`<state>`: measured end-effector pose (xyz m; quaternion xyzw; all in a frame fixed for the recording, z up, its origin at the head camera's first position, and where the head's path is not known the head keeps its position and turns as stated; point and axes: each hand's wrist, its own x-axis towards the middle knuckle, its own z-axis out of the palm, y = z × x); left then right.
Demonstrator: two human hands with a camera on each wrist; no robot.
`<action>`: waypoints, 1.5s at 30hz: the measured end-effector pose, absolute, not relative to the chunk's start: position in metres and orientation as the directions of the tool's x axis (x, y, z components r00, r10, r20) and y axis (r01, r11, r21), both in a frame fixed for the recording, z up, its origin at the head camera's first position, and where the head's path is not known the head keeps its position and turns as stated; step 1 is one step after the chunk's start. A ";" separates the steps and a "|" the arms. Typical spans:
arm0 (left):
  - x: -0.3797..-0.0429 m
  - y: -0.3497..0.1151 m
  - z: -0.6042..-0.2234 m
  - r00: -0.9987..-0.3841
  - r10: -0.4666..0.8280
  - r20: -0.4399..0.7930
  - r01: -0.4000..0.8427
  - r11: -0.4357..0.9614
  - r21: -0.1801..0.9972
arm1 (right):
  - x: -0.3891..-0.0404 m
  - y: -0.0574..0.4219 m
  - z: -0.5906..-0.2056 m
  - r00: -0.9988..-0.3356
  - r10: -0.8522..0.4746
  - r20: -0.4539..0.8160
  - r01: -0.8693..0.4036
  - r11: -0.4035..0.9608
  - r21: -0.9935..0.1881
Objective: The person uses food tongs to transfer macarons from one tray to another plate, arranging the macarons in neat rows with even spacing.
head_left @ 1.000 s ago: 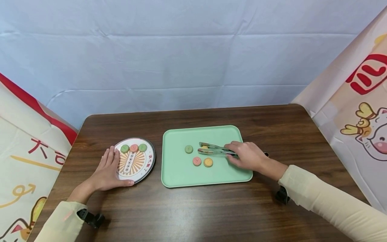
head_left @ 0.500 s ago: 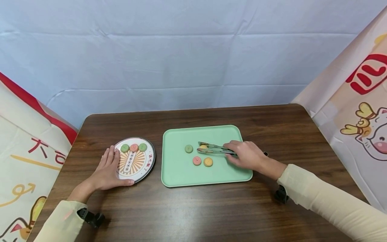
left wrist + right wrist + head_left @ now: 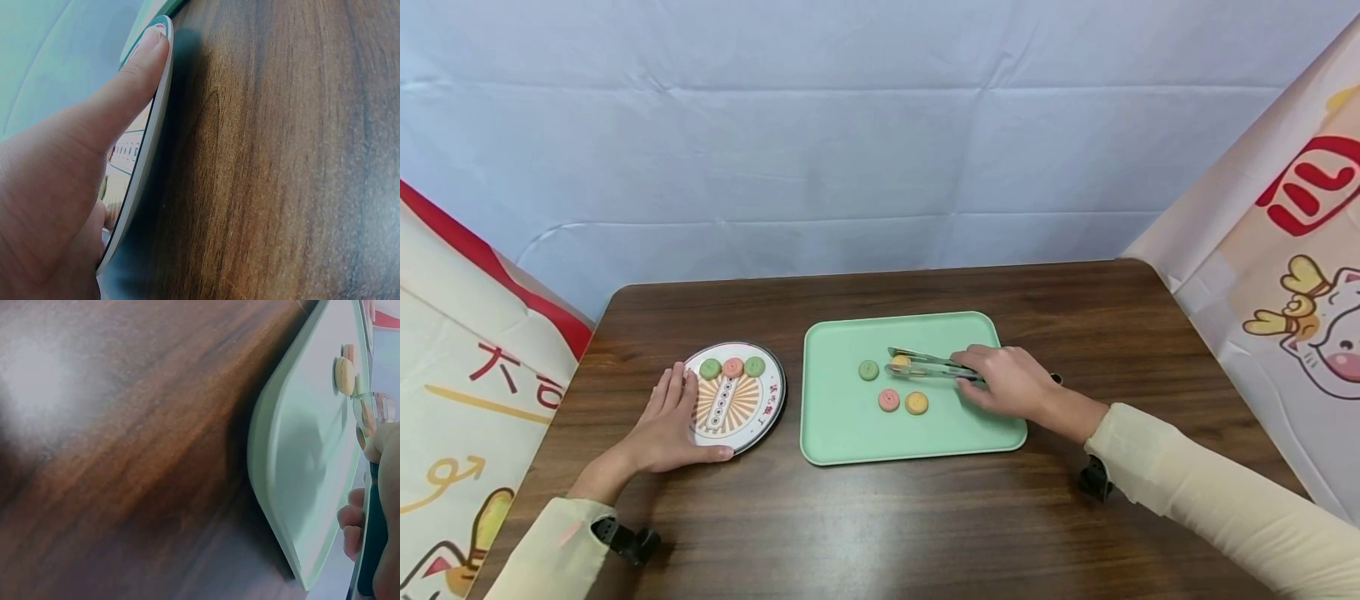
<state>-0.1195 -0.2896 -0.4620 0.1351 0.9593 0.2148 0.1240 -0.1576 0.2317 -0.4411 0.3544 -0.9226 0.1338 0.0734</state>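
Note:
My left hand point(image 3: 662, 425) rests at the left side of a round white patterned plate point(image 3: 762, 412), fingers straight and thumb along its near rim point(image 3: 164, 69). Two green macarons and a pink macaron point(image 3: 732, 367) sit in a row across the plate's far part. Over the mint-green tray point(image 3: 842, 435), my right hand point(image 3: 1009, 382) grips metal tongs point(image 3: 928, 369) by their dark handles point(image 3: 375, 534). A yellow macaron point(image 3: 900, 361) lies between the tongs' tips. Near them on the tray are a green macaron point(image 3: 868, 370), a pink macaron point(image 3: 888, 400) and another yellow macaron point(image 3: 916, 403).
The plate and tray stand apart on a dark wooden table point(image 3: 880, 525). A pale cloth point(image 3: 880, 167) hangs behind its far edge, and printed cloths point(image 3: 1292, 275) hang at both sides.
The tongs and my right hand have shifted slightly left, and the yellow macaron between the tips has moved left with them. My left hand and the plate stay put.

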 end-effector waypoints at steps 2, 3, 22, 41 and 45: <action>-0.120 -0.290 -0.463 -0.934 0.311 -0.177 0.206 0.872 0.444 | -0.158 0.231 -0.440 -0.739 -0.634 0.229 -0.673 0.713 -0.199; -0.120 -0.291 -0.465 -0.934 0.313 -0.172 0.210 0.871 0.444 | -0.159 0.231 -0.439 -0.740 -0.633 0.229 -0.672 0.713 -0.201; -0.123 -0.296 -0.471 -0.927 0.305 -0.218 0.186 0.879 0.439 | -0.164 0.224 -0.431 -0.725 -0.642 0.249 -0.686 0.703 -0.187; -0.120 -0.287 -0.457 -0.922 0.302 -0.241 0.188 0.895 0.405 | -0.166 0.207 -0.425 -0.702 -0.663 0.260 -0.710 0.680 -0.182; -0.120 -0.289 -0.459 -0.924 0.306 -0.230 0.187 0.886 0.425 | -0.167 0.203 -0.423 -0.698 -0.667 0.261 -0.714 0.674 -0.188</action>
